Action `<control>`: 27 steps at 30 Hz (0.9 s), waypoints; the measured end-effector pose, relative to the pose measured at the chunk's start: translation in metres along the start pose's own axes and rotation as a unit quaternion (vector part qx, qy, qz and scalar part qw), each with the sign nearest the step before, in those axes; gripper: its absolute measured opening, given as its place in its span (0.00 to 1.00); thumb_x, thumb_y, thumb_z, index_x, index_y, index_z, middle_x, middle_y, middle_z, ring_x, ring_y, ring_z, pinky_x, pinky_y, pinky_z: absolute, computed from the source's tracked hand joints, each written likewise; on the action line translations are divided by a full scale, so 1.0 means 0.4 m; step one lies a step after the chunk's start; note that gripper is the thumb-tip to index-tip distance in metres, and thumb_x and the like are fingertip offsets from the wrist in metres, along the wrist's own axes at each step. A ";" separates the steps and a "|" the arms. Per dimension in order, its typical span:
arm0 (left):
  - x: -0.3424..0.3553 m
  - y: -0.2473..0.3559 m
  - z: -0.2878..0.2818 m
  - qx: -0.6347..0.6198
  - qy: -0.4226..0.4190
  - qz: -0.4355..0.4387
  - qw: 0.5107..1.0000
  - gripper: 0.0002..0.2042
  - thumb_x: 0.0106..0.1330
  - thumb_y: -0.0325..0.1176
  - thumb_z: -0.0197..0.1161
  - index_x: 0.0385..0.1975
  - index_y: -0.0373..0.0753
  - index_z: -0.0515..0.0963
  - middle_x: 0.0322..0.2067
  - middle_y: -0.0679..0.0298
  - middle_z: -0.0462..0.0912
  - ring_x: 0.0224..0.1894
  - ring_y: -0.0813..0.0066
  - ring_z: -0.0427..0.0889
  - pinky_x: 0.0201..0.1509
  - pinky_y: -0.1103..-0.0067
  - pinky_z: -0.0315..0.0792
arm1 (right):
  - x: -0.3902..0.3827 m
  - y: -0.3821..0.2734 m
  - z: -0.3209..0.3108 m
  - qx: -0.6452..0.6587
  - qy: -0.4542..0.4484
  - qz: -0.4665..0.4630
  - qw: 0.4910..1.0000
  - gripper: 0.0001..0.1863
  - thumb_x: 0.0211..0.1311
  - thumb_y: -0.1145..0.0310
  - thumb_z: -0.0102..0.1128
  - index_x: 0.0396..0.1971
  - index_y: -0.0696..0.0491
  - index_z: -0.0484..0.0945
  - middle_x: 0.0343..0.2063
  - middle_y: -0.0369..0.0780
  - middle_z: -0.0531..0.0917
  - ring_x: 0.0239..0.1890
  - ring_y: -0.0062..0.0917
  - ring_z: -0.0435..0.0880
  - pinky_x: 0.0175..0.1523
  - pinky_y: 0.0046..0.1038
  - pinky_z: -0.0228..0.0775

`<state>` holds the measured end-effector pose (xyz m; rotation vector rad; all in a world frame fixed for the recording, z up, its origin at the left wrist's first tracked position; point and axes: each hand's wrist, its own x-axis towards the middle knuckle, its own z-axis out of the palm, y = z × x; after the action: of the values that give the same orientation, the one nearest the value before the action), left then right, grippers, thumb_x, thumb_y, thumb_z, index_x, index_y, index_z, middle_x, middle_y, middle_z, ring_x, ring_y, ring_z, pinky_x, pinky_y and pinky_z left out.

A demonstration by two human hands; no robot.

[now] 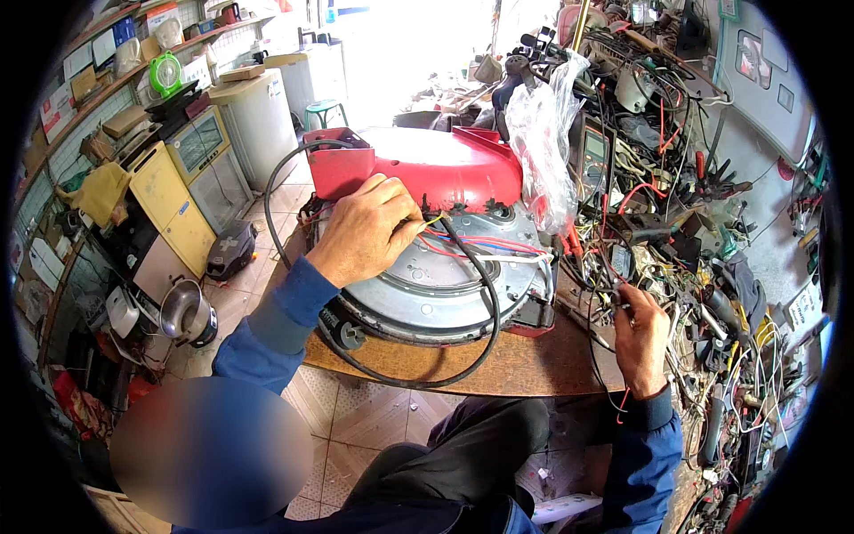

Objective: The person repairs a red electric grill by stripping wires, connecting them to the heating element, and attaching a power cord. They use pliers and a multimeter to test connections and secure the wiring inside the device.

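Observation:
A round metal-plated appliance base (418,298) with a red housing (436,169) lies on the wooden bench (534,369) in front of me. My left hand (374,227) rests over its left part. Thumb and fingers pinch at the wire ends of a black power cord (495,311), beside a short yellow wire (434,219); the exact grip is partly hidden. The cord loops over the metal plate and past the bench edge. Red, blue and white wires (489,245) cross the plate. My right hand (640,338) is closed at the right, among thin dark leads; what its fingertips hold is too small to tell.
A clear plastic bag (543,133) and a multimeter (594,151) stand behind the appliance. Tangled wires and tools (703,294) crowd the right side. At the left are a steel pot (185,311), a yellow cabinet (169,205) and shelves. Red probe handles (572,242) lie near the plate.

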<state>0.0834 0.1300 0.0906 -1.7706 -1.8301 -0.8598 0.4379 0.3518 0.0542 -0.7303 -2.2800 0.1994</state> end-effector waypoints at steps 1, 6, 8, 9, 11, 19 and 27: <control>0.003 0.002 0.000 -0.005 0.003 0.001 1.000 0.06 0.61 0.27 0.71 0.30 0.36 0.80 0.34 0.61 0.81 0.40 0.60 0.80 0.43 0.68 0.75 | 0.008 -0.029 -0.006 0.061 -0.031 0.009 0.998 0.16 0.63 0.82 0.59 0.51 0.63 0.82 0.33 0.43 0.87 0.28 0.22 0.84 0.37 0.25 0.76; 0.001 -0.004 0.008 -0.014 0.010 0.005 1.000 0.05 0.61 0.28 0.71 0.30 0.37 0.80 0.34 0.62 0.81 0.40 0.61 0.80 0.42 0.68 0.75 | 0.053 -0.204 0.012 0.224 -0.181 0.030 0.957 0.16 0.59 0.76 0.66 0.47 0.63 0.83 0.35 0.53 0.89 0.38 0.39 0.92 0.44 0.32 0.81; -0.007 -0.010 0.002 -0.006 0.007 0.001 1.000 0.05 0.61 0.29 0.71 0.30 0.37 0.80 0.34 0.62 0.81 0.40 0.60 0.80 0.42 0.68 0.76 | 0.101 -0.264 0.000 0.176 -0.248 -0.006 0.953 0.18 0.55 0.67 0.72 0.41 0.64 0.85 0.30 0.52 0.88 0.33 0.39 0.91 0.41 0.33 0.82; -0.006 -0.008 -0.001 -0.006 0.004 -0.001 1.000 0.06 0.61 0.29 0.71 0.30 0.37 0.80 0.34 0.62 0.81 0.40 0.60 0.80 0.42 0.68 0.76 | 0.113 -0.271 0.007 0.164 -0.270 -0.028 0.948 0.18 0.54 0.65 0.73 0.40 0.64 0.86 0.30 0.52 0.88 0.32 0.40 0.91 0.40 0.34 0.82; -0.001 -0.005 -0.002 -0.008 0.004 0.001 1.000 0.06 0.62 0.29 0.71 0.29 0.37 0.80 0.34 0.62 0.81 0.40 0.60 0.80 0.41 0.68 0.76 | 0.137 -0.291 0.016 0.157 -0.294 -0.033 0.942 0.20 0.50 0.61 0.75 0.35 0.63 0.87 0.26 0.53 0.87 0.29 0.40 0.90 0.38 0.36 0.81; 0.002 -0.012 0.000 -0.025 0.017 0.015 0.999 0.06 0.61 0.29 0.71 0.29 0.37 0.80 0.33 0.61 0.80 0.39 0.60 0.80 0.41 0.68 0.76 | 0.216 -0.355 0.045 0.122 -0.354 -0.029 0.927 0.15 0.51 0.63 0.69 0.29 0.63 0.86 0.18 0.53 0.82 0.23 0.40 0.87 0.33 0.37 0.79; -0.008 -0.016 -0.003 -0.033 0.016 0.012 0.999 0.06 0.61 0.29 0.72 0.29 0.37 0.80 0.32 0.62 0.81 0.38 0.61 0.80 0.41 0.68 0.75 | 0.231 -0.359 0.093 0.144 -0.319 -0.063 0.935 0.16 0.51 0.63 0.70 0.30 0.63 0.86 0.21 0.56 0.82 0.26 0.45 0.87 0.36 0.39 0.79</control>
<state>0.0771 0.1269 0.0884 -1.8044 -1.7751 -0.9451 0.2949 0.2871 0.1312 -0.3918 -2.8027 0.7901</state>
